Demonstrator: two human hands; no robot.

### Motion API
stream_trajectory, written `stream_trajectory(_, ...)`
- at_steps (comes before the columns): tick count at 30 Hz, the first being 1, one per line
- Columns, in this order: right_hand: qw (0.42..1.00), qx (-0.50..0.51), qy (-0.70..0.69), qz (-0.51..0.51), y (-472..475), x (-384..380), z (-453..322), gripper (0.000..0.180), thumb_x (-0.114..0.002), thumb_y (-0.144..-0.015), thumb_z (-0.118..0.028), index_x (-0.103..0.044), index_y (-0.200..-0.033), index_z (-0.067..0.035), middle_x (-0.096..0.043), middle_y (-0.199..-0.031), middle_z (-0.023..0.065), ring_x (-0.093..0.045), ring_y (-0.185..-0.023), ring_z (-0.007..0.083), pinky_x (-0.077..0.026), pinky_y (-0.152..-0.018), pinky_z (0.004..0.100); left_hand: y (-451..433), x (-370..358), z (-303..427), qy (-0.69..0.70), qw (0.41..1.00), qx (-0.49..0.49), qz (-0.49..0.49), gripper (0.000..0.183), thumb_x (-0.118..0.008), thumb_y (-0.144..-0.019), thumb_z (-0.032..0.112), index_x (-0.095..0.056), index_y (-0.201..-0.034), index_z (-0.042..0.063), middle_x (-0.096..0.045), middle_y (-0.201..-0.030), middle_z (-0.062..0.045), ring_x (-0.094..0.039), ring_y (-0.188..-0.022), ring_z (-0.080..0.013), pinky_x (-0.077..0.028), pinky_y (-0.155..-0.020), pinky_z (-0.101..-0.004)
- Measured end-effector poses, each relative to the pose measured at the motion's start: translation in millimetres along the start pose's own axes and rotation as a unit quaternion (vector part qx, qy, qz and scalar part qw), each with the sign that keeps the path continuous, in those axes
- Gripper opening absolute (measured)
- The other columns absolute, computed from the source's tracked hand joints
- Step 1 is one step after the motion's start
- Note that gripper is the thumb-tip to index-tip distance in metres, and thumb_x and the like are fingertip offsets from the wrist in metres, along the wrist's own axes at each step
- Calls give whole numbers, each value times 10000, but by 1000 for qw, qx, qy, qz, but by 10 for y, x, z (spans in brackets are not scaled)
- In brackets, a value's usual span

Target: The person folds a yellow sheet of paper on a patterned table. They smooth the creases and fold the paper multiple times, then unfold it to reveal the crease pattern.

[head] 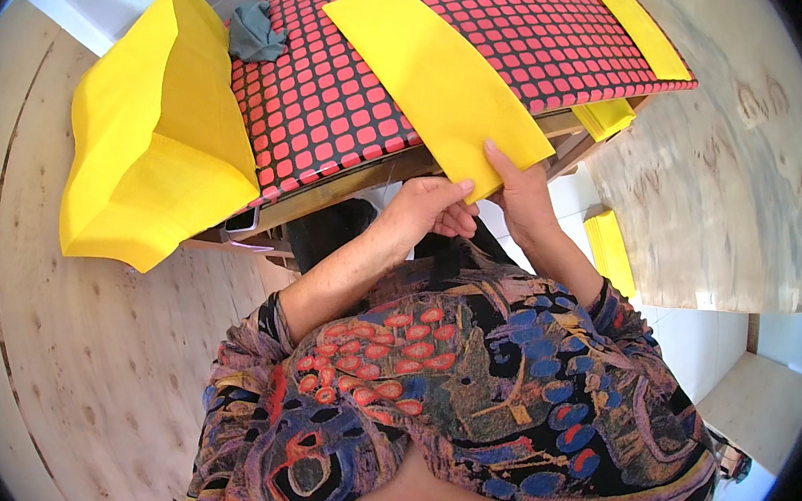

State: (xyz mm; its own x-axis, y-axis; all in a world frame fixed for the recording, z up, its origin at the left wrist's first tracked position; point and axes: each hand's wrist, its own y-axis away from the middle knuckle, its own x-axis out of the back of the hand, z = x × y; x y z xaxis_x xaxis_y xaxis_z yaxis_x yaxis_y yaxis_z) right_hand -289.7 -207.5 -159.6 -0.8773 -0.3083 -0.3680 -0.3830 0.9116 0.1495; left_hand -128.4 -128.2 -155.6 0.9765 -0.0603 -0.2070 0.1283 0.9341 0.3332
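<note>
A long folded strip of yellow fabric [446, 81] lies slanting across a table with a red-and-black checked cover [334, 114], its near end hanging past the front edge. My left hand [430, 210] pinches the lower left corner of that end, thumb on top, with the other fingers curled below. At the right side of the same end, my right hand [523, 190] grips it, thumb on top and fingers hidden underneath. A large yellow fabric piece [159, 133] with creases drapes over the table's left end. Another yellow strip [643, 31] lies at the table's right end.
A crumpled grey-green cloth [255, 32] rests on the table near the left. Folded yellow pieces [606, 117] sit below the table's right edge, with another yellow stack [611, 252] lower down. Plywood surfaces [103, 338] flank the table. A phone-like object [243, 221] is under the front left edge.
</note>
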Motion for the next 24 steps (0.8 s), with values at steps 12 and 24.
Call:
stream_trajectory(12, 966, 195, 170, 0, -167, 579, -461, 357, -625, -1025, -137, -578, -1319, 60, -698, -1161, 86, -668, -1039, 145, -537, -888, 295, -64, 400, -607, -28, 998, 47, -12, 345, -561, -1061, 376, -702, -1049, 60, -756, -952, -69, -730, -873, -162, -563, -814, -282)
stream_trajectory(24, 913, 307, 225, 147, -642, 1416, -1455, 257, -646, -1013, -128, -665, -1216, 28, -732, -1107, 64, -684, -982, 128, -546, -856, 298, -88, 1185, -1635, -24, 978, 153, 139, 339, -604, -1029, 390, -692, -1014, 63, -762, -944, -90, -742, -866, -183, -548, -742, -279)
